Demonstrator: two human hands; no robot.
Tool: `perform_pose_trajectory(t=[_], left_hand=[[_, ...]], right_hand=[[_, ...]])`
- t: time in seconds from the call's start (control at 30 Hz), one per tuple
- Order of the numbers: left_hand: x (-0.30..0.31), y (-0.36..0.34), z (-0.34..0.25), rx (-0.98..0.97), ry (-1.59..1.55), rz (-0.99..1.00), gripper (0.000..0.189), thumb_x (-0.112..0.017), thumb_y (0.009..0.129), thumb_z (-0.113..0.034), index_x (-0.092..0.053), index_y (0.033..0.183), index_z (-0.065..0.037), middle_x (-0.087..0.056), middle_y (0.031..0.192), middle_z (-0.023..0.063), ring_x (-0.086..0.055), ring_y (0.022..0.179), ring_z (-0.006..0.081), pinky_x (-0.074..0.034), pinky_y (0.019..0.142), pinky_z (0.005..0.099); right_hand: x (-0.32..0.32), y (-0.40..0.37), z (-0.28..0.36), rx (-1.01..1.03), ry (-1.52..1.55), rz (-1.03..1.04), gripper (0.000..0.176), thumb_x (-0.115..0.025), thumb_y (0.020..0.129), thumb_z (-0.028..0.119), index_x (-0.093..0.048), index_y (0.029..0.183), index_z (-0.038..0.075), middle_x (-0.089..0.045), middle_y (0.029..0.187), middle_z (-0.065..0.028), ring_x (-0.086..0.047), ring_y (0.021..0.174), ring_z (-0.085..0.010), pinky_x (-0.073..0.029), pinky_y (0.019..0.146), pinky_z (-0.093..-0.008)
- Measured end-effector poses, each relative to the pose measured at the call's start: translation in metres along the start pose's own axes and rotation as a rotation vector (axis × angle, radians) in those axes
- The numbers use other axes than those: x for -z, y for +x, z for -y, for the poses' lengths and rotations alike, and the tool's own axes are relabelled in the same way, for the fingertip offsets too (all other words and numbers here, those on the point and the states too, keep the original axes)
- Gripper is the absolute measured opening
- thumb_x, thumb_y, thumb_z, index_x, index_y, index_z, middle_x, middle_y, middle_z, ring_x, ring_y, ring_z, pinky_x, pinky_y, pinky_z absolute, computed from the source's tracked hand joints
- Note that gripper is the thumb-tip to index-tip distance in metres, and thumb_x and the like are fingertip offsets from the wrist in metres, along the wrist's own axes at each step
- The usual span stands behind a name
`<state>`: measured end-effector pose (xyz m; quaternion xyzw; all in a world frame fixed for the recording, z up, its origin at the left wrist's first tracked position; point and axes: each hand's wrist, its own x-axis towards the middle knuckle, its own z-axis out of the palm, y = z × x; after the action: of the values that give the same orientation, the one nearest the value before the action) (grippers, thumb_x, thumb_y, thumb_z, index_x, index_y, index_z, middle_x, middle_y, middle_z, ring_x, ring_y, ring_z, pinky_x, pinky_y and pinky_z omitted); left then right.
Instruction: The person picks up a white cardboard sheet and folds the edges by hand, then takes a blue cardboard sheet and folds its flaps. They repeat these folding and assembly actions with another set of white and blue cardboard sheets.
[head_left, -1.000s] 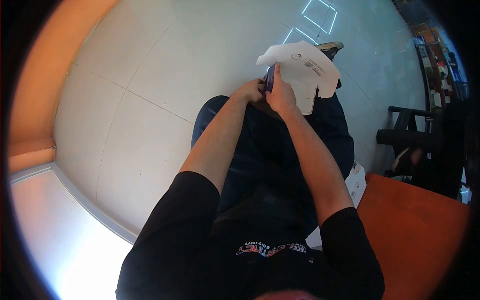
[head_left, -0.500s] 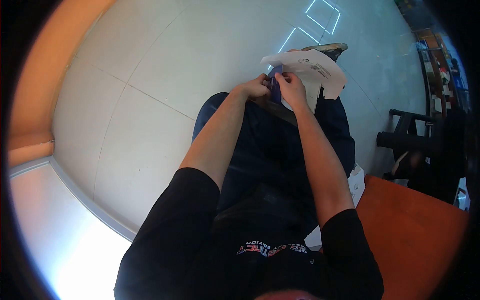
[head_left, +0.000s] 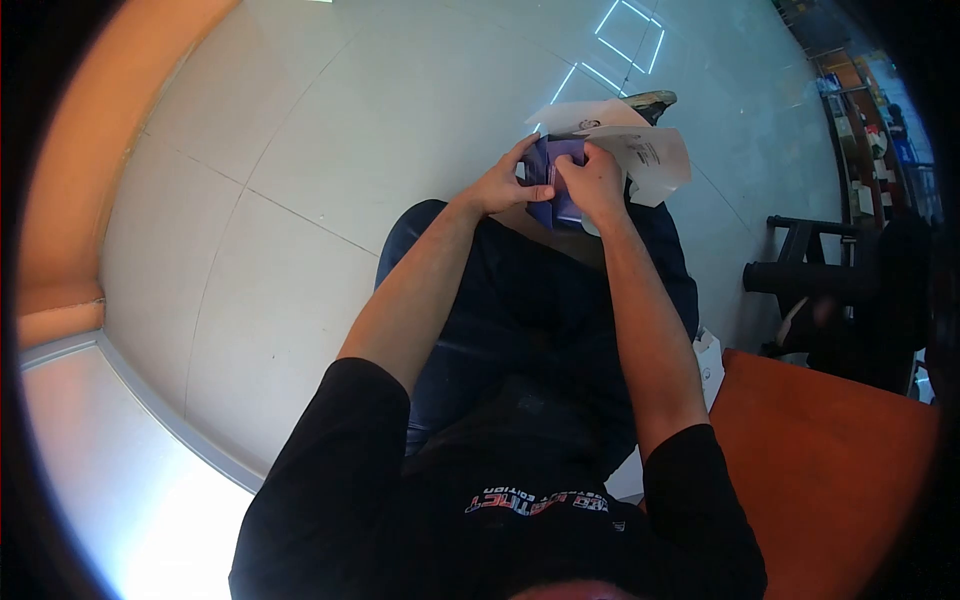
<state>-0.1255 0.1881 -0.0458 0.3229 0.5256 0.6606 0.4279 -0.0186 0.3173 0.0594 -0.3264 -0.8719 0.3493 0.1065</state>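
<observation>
A small purple box [head_left: 564,206] is between my two hands above my lap. My left hand [head_left: 503,186] grips its left side, with the thumb across the front and the fingers spread along the edge. On the other side, my right hand [head_left: 594,184] has its fingers closed at the box's upper right part; its fingertips are partly hidden. Behind the box lies a white, bent cardboard piece [head_left: 656,165] with dark print, spread past my right hand. What is inside the purple box cannot be made out.
My dark trousers and a shoe [head_left: 655,100] are under and beyond the cardboard. An orange-red surface [head_left: 820,460] is at the right, with a white printed box [head_left: 709,367] beside it. A black metal frame [head_left: 805,270] and filled shelves [head_left: 870,140] stand farther right.
My left hand has opened wider around the purple box, and more of the box's face shows. The white cardboard has shifted and now shows two separate flaps. The view has moved slightly.
</observation>
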Motion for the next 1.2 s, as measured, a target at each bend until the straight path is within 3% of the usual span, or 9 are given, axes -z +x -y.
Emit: perform_pose_trajectory(t=[0.2,0.27,0.57,0.9,0.97,1.0,1.1,1.17,1.2], left_hand=[[-0.006,-0.005,-0.010,-0.010,0.114,-0.070,0.095,-0.087,0.081,-0.029,-0.029,0.155,-0.012,-0.051,0.133,0.0235,-0.067,0.105,0.0320,-0.058,0.084,0.0400],[-0.006,-0.008,-0.020,0.111,0.148,-0.083,0.088,-0.083,0.082,-0.025,-0.032,0.152,-0.012,-0.053,0.131,0.0233,-0.067,0.104,0.0313,-0.058,0.082,0.0392],[-0.007,-0.004,-0.005,-0.043,0.141,-0.090,0.087,-0.083,0.083,-0.026,-0.032,0.152,-0.014,-0.049,0.133,0.0238,-0.067,0.106,0.0334,-0.059,0.079,0.0425],[-0.004,-0.006,-0.012,0.088,0.130,-0.122,0.083,-0.074,0.083,-0.024,-0.033,0.155,-0.022,-0.047,0.134,0.0202,-0.063,0.098,0.0303,-0.057,0.069,0.0365],[-0.003,-0.007,-0.015,0.133,0.172,-0.034,0.084,-0.067,0.085,-0.028,-0.028,0.160,-0.028,-0.039,0.147,0.0197,-0.054,0.124,0.0327,-0.057,0.081,0.0454],[-0.003,-0.005,-0.015,0.132,0.175,-0.032,0.084,-0.067,0.085,-0.028,-0.028,0.160,-0.028,-0.039,0.147,0.0197,-0.054,0.124,0.0327,-0.057,0.081,0.0454],[-0.003,-0.004,-0.012,0.184,0.118,-0.081,0.084,-0.067,0.085,-0.027,-0.030,0.160,-0.028,-0.039,0.147,0.0203,-0.054,0.123,0.0337,-0.057,0.082,0.0459],[-0.003,-0.001,-0.006,0.145,0.132,-0.148,0.085,-0.070,0.082,-0.024,-0.033,0.158,-0.024,-0.045,0.133,0.0211,-0.062,0.095,0.0298,-0.057,0.067,0.0379],[-0.004,-0.001,-0.004,0.143,0.133,-0.145,0.085,-0.070,0.082,-0.024,-0.033,0.158,-0.024,-0.045,0.133,0.0211,-0.062,0.095,0.0298,-0.057,0.067,0.0379]], right_hand=[[0.002,-0.006,0.000,-0.002,-0.034,-0.009,0.029,-0.067,0.082,0.025,-0.071,0.094,-0.002,-0.074,0.089,-0.0214,-0.072,0.083,-0.0366,-0.056,0.078,-0.0455],[0.000,-0.008,0.001,0.013,-0.038,-0.021,0.029,-0.067,0.082,0.025,-0.070,0.093,-0.002,-0.073,0.089,-0.0222,-0.072,0.084,-0.0377,-0.056,0.078,-0.0460],[-0.006,-0.002,-0.002,0.003,-0.073,-0.009,0.032,-0.066,0.083,0.024,-0.068,0.096,-0.005,-0.071,0.093,-0.0271,-0.070,0.088,-0.0423,-0.055,0.081,-0.0487],[-0.003,0.004,0.009,0.057,-0.196,-0.006,0.045,-0.066,0.082,0.023,-0.065,0.112,-0.009,-0.070,0.106,-0.0293,-0.070,0.099,-0.0434,-0.055,0.089,-0.0469],[-0.009,0.006,0.003,0.045,-0.190,-0.012,0.044,-0.066,0.082,0.025,-0.065,0.110,-0.008,-0.070,0.105,-0.0292,-0.070,0.098,-0.0433,-0.055,0.087,-0.0472],[-0.010,0.007,0.004,0.034,-0.185,-0.017,0.043,-0.067,0.083,0.027,-0.066,0.108,-0.007,-0.070,0.104,-0.0290,-0.070,0.097,-0.0432,-0.055,0.086,-0.0475],[-0.007,0.009,0.003,0.058,-0.194,0.039,0.042,-0.067,0.083,0.027,-0.066,0.108,-0.007,-0.070,0.104,-0.0299,-0.070,0.096,-0.0438,-0.055,0.087,-0.0475],[-0.010,0.009,0.004,0.057,-0.204,0.017,0.041,-0.067,0.084,0.026,-0.067,0.108,-0.007,-0.070,0.104,-0.0301,-0.069,0.097,-0.0443,-0.055,0.089,-0.0480],[-0.013,0.010,0.000,0.053,-0.215,-0.004,0.040,-0.067,0.084,0.025,-0.067,0.107,-0.007,-0.070,0.105,-0.0303,-0.069,0.098,-0.0449,-0.054,0.090,-0.0485]])
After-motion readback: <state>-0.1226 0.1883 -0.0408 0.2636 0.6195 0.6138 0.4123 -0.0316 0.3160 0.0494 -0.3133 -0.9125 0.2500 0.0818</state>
